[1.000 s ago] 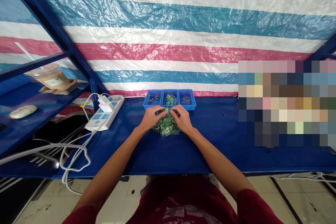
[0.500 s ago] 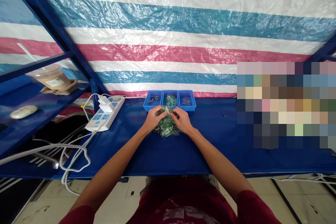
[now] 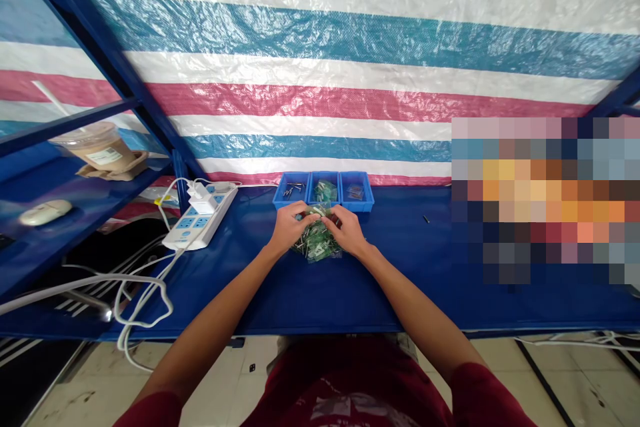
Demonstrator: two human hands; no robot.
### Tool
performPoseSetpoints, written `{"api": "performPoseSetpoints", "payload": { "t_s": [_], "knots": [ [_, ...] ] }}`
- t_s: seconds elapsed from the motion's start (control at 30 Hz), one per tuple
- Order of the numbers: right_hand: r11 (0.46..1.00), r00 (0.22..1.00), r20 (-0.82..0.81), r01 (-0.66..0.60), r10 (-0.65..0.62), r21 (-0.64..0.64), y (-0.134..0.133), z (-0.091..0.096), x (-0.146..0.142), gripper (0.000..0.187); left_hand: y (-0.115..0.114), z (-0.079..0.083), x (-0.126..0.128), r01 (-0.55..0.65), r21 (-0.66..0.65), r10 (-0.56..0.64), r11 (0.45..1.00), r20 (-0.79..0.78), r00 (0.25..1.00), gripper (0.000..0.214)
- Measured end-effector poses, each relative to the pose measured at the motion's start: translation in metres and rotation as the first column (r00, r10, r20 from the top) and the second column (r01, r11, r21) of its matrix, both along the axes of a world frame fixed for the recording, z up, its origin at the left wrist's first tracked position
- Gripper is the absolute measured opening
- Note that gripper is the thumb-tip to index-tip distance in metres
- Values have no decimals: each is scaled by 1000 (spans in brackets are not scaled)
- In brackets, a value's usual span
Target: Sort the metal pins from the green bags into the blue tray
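Between my two hands is a small clear greenish plastic bag [image 3: 320,209], pinched from both sides. My left hand [image 3: 291,227] is closed on its left side, with the thumb pointing inward. On the right side my right hand [image 3: 346,228] grips it the same way. Whatever lies inside this bag is too small to make out. Just below the hands a pile of green-tinted bags and small metal screws [image 3: 319,244] lies on the blue table [image 3: 320,300]. Behind the hands stands a blue three-compartment tray [image 3: 371,202], with screws at left, green bags in the middle and small clear packets at right.
A white power strip [image 3: 201,220] with a plugged-in charger and loose white cables [image 3: 145,290] lies to the left. A small dark screw-like piece [image 3: 426,219] lies right of the tray. On the left shelf are a mouse [image 3: 46,213] and a drink cup [image 3: 103,147].
My hands stay almost in place around the bag; the fingers shift slightly, and the bag's film now stands up a little more between them. The pile and tray look unchanged.
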State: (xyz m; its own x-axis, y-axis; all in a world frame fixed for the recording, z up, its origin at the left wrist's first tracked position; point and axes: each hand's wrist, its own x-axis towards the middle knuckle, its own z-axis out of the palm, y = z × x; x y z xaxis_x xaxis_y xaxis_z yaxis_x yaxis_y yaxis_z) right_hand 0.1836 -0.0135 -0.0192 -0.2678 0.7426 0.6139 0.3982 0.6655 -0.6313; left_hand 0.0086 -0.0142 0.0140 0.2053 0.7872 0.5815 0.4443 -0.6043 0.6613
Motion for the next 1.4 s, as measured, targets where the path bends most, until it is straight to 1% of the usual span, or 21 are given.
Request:
{"api": "performPoseSetpoints", "payload": {
  "t_s": [0.13, 0.27, 0.47, 0.6, 0.7, 0.77, 0.9, 0.97, 1.03, 1.13, 1.23, 1.33, 1.4],
  "knots": [
    [1000, 1000, -2, 12, -12, 1, -1, 1, -1, 30, 1, -1, -1, -12, -70, 13, 997, 5, 1000, 36],
    [998, 997, -38, 65, -65, 0, 0, 1, -1, 30, 0, -3, 1, -21, -110, 25, 994, 33, 999, 30],
    [990, 988, -69, 136, -137, -31, 2, 0, 0, 32, 0, -3, 1, 52, -141, -38, 989, 103, 994, 24],
    [994, 993, -54, 108, -107, 2, 1, 0, -1, 34, 2, -2, -1, 69, -167, -52, 983, 107, 993, 23],
    [996, 996, -48, 79, -77, 46, -1, 1, 1, 31, 3, -3, -2, 77, -183, -52, 980, 138, 989, 21],
    [996, 994, -79, 77, -73, 39, -2, 2, 2, 30, 4, -3, -2, 71, -192, -38, 979, 170, 985, 22],
    [998, 987, -151, 61, -58, 11, -1, 1, 4, 39, 5, -4, -3, 63, -250, -12, 966, 199, 980, 26],
    [998, 992, -120, 42, -37, 39, 0, -1, 3, 42, 6, -4, -3, 66, -280, -4, 958, 218, 976, 24],
    [997, 998, -56, 30, -26, 70, -1, -2, 2, 43, 7, -5, -3, 81, -295, -6, 952, 247, 969, 22],
    [996, 999, 22, 27, -29, 89, -1, -3, 1, 44, 8, -6, -4, 141, -317, -53, 938, 271, 961, 19],
    [992, 998, 38, 53, -58, 116, -1, -4, 1, 43, 9, -6, -4, 188, -334, -101, 924, 261, 960, 19],
    [985, 995, 36, 89, -95, 149, 0, -4, 2, 40, 10, -6, -4, 207, -361, -121, 910, 246, 962, 20],
    [984, 995, 33, 86, -92, 159, 1, -4, 2, 37, 9, -7, -4, 218, -382, -129, 898, 244, 961, 20]
  ]
}}
